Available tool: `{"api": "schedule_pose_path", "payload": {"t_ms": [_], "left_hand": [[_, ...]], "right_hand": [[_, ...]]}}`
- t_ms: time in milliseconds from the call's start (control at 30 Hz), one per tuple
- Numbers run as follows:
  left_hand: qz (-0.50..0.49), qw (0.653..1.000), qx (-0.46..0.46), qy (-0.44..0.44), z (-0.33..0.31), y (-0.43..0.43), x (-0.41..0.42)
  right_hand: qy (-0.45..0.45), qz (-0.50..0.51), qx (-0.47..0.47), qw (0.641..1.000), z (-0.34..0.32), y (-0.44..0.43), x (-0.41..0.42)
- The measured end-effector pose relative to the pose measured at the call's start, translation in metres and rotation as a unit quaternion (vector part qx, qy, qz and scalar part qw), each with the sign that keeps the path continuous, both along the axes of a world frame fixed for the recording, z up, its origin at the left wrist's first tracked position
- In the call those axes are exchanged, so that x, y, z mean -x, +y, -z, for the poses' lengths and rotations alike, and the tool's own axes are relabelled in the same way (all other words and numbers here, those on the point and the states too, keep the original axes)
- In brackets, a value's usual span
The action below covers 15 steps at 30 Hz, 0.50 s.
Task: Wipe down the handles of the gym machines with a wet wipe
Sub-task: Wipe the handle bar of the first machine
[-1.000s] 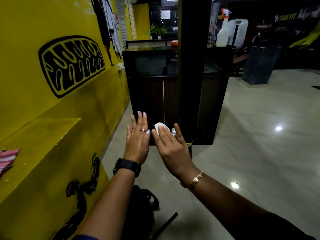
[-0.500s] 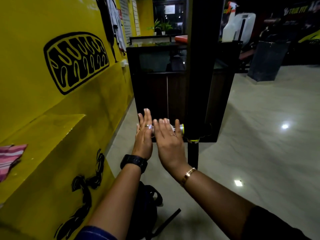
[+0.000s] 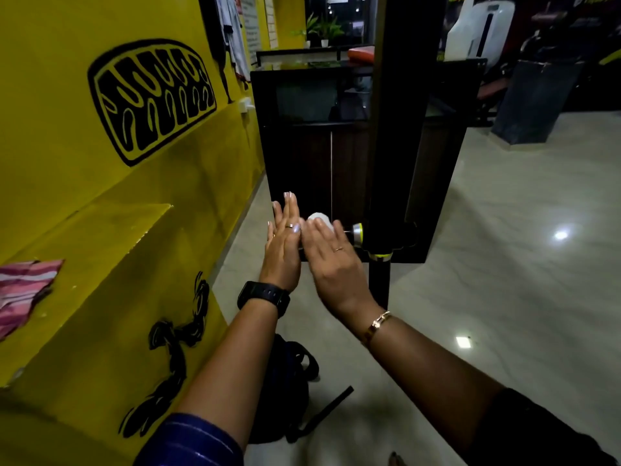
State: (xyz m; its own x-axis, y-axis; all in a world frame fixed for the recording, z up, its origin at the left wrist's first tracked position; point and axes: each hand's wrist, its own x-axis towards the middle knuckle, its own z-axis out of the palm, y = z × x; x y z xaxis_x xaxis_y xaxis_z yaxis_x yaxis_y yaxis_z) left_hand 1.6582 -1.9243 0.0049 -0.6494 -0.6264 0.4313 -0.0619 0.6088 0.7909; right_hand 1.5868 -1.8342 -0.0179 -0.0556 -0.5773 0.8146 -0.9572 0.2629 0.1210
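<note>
A short horizontal machine handle with a chrome and yellow collar [image 3: 356, 232] sticks out leftward from a black upright post [image 3: 400, 129]. My hands cover most of the handle. My right hand [image 3: 332, 260] lies over it with straight fingers and presses a white wet wipe [image 3: 318, 218] against it. The wipe peeks out above the fingertips. My left hand [image 3: 284, 243] stands flat and upright at the handle's free end, fingers straight, touching the side of my right hand.
A yellow wall and ledge run along the left, with a pink striped cloth [image 3: 23, 290] on the ledge. A black backpack [image 3: 285, 381] lies on the floor below my arms. A dark cabinet [image 3: 319, 146] stands behind the post. Pale tiled floor [image 3: 504, 264] spreads to the right.
The wipe was hidden under my right fingers half a second ago and now shows above them again. Both hands stay flat at the handle and have shifted only slightly.
</note>
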Motion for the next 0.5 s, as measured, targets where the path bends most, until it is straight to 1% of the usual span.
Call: {"api": "schedule_pose_path", "payload": {"t_ms": [67,100,167,267,333,400,500], "left_hand": [[-0.001,1.0,0.009,-0.009,-0.002,0.0,-0.002],[-0.003,1.0,0.019,-0.014,-0.002,0.001,-0.002],[-0.007,0.999,0.035,-0.018,-0.001,0.001,-0.004],[-0.015,0.998,0.051,-0.015,0.0,0.0,-0.003],[-0.029,0.996,0.077,-0.038,-0.002,0.001,-0.002],[-0.059,0.983,0.151,-0.084,-0.005,0.001,-0.003],[-0.119,0.936,0.287,-0.166,-0.004,0.001,-0.006]], "right_hand": [[0.042,-0.024,-0.028,0.998,0.008,0.008,0.001],[0.064,-0.016,-0.038,0.997,0.013,0.015,0.006],[0.09,0.034,-0.045,0.994,0.018,0.031,0.017],[0.084,0.116,-0.021,0.99,0.012,0.035,0.027],[0.054,0.137,-0.008,0.989,0.001,0.025,0.026],[0.032,0.145,-0.001,0.989,-0.009,0.016,0.021],[0.024,0.136,-0.008,0.99,0.002,0.018,0.015]]}}
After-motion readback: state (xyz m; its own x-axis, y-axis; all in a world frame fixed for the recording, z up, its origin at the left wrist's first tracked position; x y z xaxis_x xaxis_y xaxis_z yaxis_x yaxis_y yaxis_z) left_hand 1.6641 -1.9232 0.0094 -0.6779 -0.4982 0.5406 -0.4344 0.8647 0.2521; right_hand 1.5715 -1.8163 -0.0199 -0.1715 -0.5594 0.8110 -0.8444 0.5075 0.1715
